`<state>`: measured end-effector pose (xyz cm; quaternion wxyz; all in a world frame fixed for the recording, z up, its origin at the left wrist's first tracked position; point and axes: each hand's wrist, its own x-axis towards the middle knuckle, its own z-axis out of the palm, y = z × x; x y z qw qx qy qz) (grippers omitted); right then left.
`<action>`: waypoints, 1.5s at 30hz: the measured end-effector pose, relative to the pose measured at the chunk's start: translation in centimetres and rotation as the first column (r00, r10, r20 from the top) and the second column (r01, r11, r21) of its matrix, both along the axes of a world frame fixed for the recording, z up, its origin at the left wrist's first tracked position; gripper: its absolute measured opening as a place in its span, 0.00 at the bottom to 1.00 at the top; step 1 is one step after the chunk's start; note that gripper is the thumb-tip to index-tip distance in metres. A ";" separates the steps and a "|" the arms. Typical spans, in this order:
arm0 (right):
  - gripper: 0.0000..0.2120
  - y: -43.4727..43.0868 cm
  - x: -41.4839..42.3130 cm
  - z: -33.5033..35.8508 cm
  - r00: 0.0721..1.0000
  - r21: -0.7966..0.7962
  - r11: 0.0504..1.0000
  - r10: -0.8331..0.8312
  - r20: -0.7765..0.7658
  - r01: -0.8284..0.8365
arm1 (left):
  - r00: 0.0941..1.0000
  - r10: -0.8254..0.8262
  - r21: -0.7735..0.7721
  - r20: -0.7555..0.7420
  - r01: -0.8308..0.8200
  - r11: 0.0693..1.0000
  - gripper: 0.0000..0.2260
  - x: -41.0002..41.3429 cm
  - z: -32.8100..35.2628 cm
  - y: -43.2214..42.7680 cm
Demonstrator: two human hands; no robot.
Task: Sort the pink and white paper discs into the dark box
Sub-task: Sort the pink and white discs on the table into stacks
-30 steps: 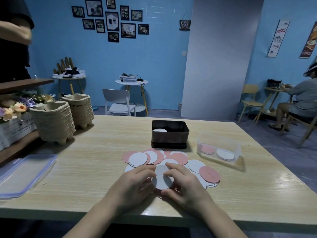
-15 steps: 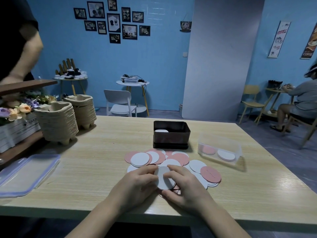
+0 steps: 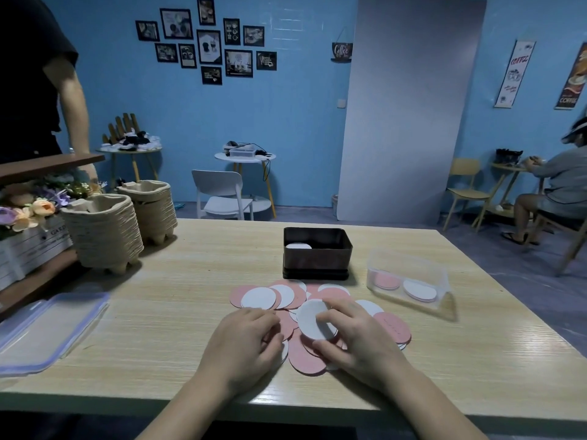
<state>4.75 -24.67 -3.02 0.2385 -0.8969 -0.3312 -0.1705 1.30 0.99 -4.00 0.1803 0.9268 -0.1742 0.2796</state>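
Observation:
Several pink and white paper discs [image 3: 287,296] lie overlapping on the wooden table [image 3: 178,315] in front of me. My right hand [image 3: 352,338] pinches a white disc [image 3: 313,319] between thumb and fingers, tilted up off the pile. My left hand [image 3: 246,341] rests on the pile's left side with curled fingers; whether it grips a disc is hidden. Just beyond the pile stands the dark box [image 3: 316,254], with a white disc [image 3: 298,246] lying inside it at the left.
A clear plastic tub [image 3: 408,282] with a pink and a white disc stands right of the pile. Its lid [image 3: 47,331] lies at the table's left. Stacked pulp trays [image 3: 104,230] and flowers [image 3: 25,211] are at far left, where a person stands [image 3: 35,90].
My right hand has lifted the white disc off the pile and my left hand has come away from it to the left. The standing person's arm has lowered.

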 end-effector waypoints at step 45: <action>0.16 -0.8 0.2 -1.1 0.999 0.122 0.992 0.026 -0.028 -0.022 | 0.969 -0.249 -0.196 -0.013 0.241 0.950 0.18 2.0 0.0 -2.5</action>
